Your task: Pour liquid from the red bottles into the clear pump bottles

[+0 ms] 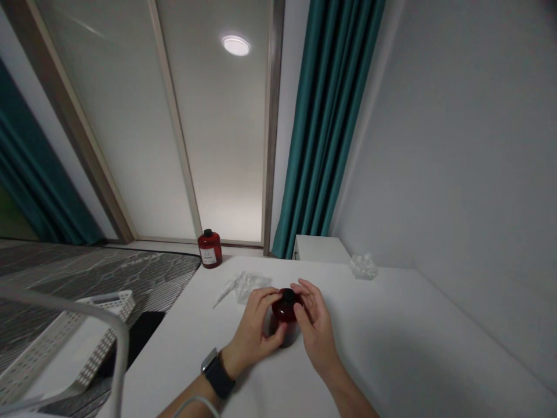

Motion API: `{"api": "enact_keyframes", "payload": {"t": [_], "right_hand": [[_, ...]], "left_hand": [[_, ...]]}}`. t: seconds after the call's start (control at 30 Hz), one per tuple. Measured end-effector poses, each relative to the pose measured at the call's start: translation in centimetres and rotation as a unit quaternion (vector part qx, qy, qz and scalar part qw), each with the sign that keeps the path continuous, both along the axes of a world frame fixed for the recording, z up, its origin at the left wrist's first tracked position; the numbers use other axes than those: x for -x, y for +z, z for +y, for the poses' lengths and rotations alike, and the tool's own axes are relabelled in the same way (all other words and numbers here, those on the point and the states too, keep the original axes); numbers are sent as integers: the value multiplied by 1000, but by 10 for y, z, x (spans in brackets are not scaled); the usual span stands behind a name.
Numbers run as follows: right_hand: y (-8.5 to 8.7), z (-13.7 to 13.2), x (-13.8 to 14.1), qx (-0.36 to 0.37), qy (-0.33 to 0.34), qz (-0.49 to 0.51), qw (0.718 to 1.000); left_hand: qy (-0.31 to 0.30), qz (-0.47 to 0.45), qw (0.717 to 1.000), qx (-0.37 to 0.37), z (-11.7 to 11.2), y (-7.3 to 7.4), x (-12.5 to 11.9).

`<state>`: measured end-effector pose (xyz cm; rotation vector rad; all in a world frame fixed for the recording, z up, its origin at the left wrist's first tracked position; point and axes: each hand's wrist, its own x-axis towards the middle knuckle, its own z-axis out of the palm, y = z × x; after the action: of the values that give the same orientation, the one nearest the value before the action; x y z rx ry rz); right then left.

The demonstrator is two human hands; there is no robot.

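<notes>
A dark red bottle (285,312) with a black cap (288,295) is between my two hands near the middle of the white table. My left hand (256,331), with a dark watch (218,373) on its wrist, curls its fingers and thumb round the bottle's left side. On the right side, the thumb and fingers of my right hand (319,334) close about the bottle too. A dark patch shows just below the bottle, and I cannot tell whether it is shadow or part of it. Just beyond my left hand lies crumpled clear plastic (251,284).
Another red bottle (209,251), with a white label and black cap, stands at the table's far left corner. More crumpled plastic (364,266) lies at the back right by the wall. A white perforated basket (56,342) and a grey curved bar (122,354) are at the left.
</notes>
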<state>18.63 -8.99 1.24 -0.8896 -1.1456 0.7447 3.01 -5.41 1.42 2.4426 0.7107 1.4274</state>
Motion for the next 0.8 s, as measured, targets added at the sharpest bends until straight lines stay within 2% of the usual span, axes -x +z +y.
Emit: {"api": "enact_keyframes", "payload": {"t": [0.33, 0.43, 0.6, 0.8], "right_hand": [[2, -1, 1, -14, 0, -1, 1000], [0, -1, 1, -6, 20, -10, 1000], [-1, 0, 0, -5, -5, 7, 1000], [0, 0, -1, 12, 16, -21, 1000]], "left_hand": [[-1, -5, 1000, -2, 0, 1, 0], [-1, -5, 1000, -1, 0, 1, 0], [-2, -2, 1000, -3, 1, -1, -1], [-1, 1, 1000, -3, 1, -2, 0]]}}
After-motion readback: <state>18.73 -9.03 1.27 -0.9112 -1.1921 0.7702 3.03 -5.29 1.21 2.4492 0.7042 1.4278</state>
